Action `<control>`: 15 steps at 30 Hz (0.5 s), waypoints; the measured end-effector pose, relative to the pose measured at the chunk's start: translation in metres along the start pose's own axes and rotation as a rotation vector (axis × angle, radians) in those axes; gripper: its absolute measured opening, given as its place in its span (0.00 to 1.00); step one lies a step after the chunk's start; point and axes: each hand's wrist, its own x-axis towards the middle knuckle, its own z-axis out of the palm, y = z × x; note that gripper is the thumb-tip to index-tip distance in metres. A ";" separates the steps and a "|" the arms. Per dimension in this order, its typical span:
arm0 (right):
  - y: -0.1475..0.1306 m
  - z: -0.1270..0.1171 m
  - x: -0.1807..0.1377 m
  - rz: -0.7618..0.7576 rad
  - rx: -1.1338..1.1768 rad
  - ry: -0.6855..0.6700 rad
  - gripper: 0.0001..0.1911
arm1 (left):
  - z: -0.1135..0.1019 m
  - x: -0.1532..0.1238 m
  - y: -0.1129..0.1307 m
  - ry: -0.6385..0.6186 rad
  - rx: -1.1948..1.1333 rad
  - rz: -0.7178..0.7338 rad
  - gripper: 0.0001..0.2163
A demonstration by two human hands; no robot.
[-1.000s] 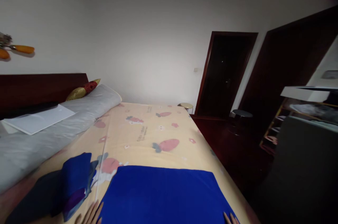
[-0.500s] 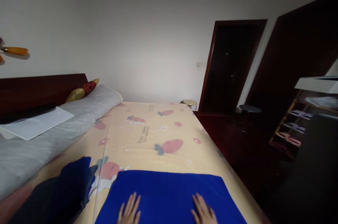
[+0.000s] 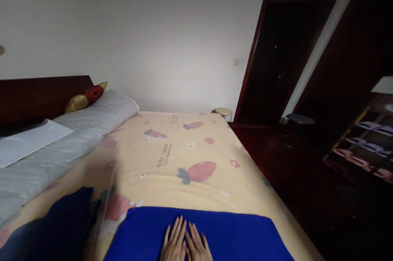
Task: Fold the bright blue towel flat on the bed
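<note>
A bright blue cloth lies flat on the bed at the bottom of the view. My left hand and my right hand rest palm down on its middle, side by side and touching, fingers stretched forward. Neither hand holds anything. A pile of darker blue cloth lies to the left of the flat cloth on the yellow carrot-print sheet.
A grey bolster with a white sheet of paper and a gold-and-red cushion runs along the dark headboard. Right of the bed are dark floor, two stools, a dark doorway and a shelf.
My hands slid from the cloth's outer edges inward across it until they met at its middle. The view shifted right and tilted.
</note>
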 end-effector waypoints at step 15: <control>0.237 -0.121 -0.116 0.671 -0.234 -0.004 0.35 | -0.062 -0.044 -0.193 0.160 0.269 -0.421 0.28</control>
